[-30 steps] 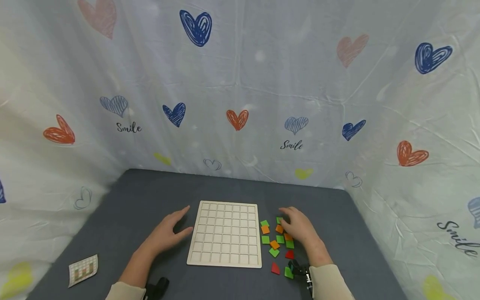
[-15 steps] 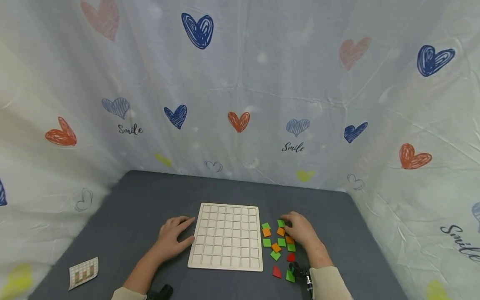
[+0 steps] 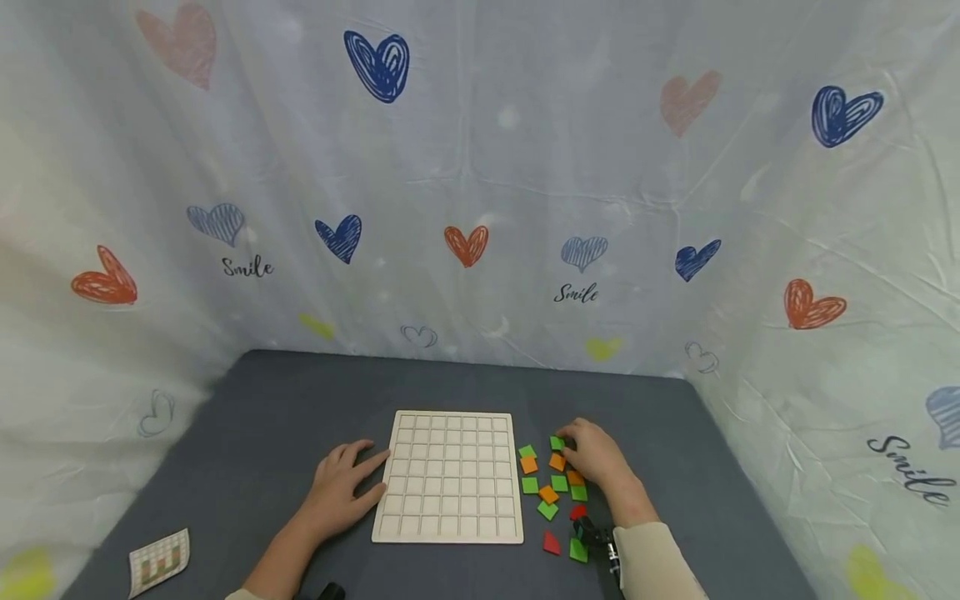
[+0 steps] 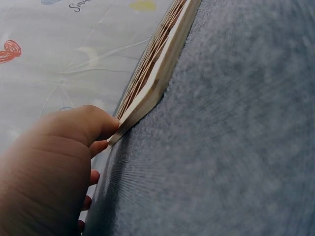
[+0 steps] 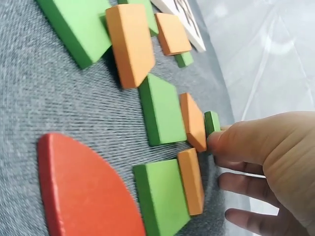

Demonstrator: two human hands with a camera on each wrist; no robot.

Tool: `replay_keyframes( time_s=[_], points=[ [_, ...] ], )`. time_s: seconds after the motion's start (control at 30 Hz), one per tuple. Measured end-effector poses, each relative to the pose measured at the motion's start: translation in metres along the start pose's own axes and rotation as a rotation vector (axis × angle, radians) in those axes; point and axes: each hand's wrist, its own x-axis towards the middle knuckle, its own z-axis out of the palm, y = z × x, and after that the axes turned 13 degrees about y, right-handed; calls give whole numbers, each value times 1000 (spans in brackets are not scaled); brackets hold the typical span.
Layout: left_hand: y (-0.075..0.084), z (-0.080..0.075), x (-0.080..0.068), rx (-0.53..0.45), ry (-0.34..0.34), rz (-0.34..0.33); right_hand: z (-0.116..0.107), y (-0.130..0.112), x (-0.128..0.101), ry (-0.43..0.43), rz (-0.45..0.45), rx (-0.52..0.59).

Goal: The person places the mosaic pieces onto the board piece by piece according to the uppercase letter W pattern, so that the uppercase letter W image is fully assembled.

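My left hand [image 3: 339,493] rests at the left edge of a pale wooden grid board [image 3: 450,483], fingers spread. Thumb and fingertips meet the board's side in the left wrist view, where the board's edge [image 4: 152,88] slants upward. On the other side of the board, my right hand [image 3: 597,457] is at the far end of a group of coloured tiles. Its thumb and index finger pinch a small green tile [image 5: 211,122], and the other fingers hang behind. Close by the thumb stands an orange tile [image 5: 193,120].
Several green and orange tiles [image 3: 529,465] lie scattered right of the board. Nearer the front are red quarter-round tiles [image 3: 551,543]. A card with a printed coloured grid [image 3: 159,562] lies at the left front. A heart-print curtain [image 3: 465,167] surrounds the dark table [image 3: 315,392].
My left hand has moved right, up to the board's edge. The right thumb and index finger have closed in on the far green tile. The head view has shifted slightly.
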Motion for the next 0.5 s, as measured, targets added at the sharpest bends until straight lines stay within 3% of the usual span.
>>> replay_keyframes(
  time_s=[0.5],
  points=[
    [1,-1,1,42,13,26,-21,-21,0,50,-27,66]
  ],
)
